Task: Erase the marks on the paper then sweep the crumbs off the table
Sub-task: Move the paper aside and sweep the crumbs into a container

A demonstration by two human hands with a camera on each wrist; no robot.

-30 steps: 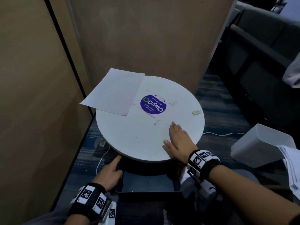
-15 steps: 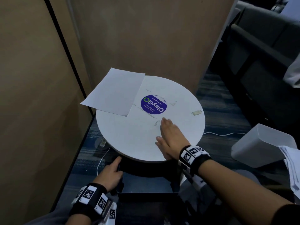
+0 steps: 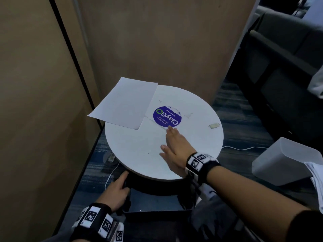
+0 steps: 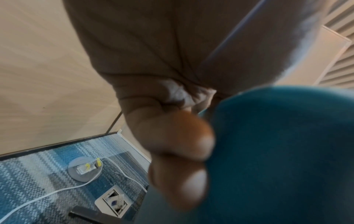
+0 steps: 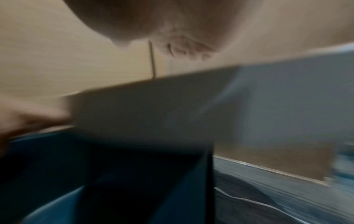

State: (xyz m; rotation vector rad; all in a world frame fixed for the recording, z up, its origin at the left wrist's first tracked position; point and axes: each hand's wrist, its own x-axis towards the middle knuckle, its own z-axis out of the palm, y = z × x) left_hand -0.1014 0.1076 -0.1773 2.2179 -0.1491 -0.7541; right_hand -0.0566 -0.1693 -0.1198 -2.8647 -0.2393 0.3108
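Observation:
A white sheet of paper (image 3: 125, 103) lies on the round white table (image 3: 132, 147), overhanging its far left rim. Faint crumbs (image 3: 189, 114) are scattered around the purple sticker (image 3: 167, 116). A small white eraser (image 3: 214, 126) sits near the right rim. My right hand (image 3: 171, 139) lies flat on the tabletop, fingers straight, fingertips reaching the sticker's near edge. My left hand (image 3: 120, 188) grips the rim of a dark blue bin (image 3: 157, 211) held under the table's front edge. In the left wrist view its fingers (image 4: 178, 141) curl over the bin wall (image 4: 277, 151). The right wrist view is blurred.
Wooden panels (image 3: 43, 84) close off the left and back. A white bin (image 3: 283, 159) and a paper stack (image 3: 316, 177) stand on the floor at the right. A white cable (image 3: 244, 148) runs over the carpet, and a floor socket (image 4: 84, 168) sits at the left.
My right hand has slid left and forward across the tabletop, from near the front right rim to the sticker. The left hand and the bin have stayed put.

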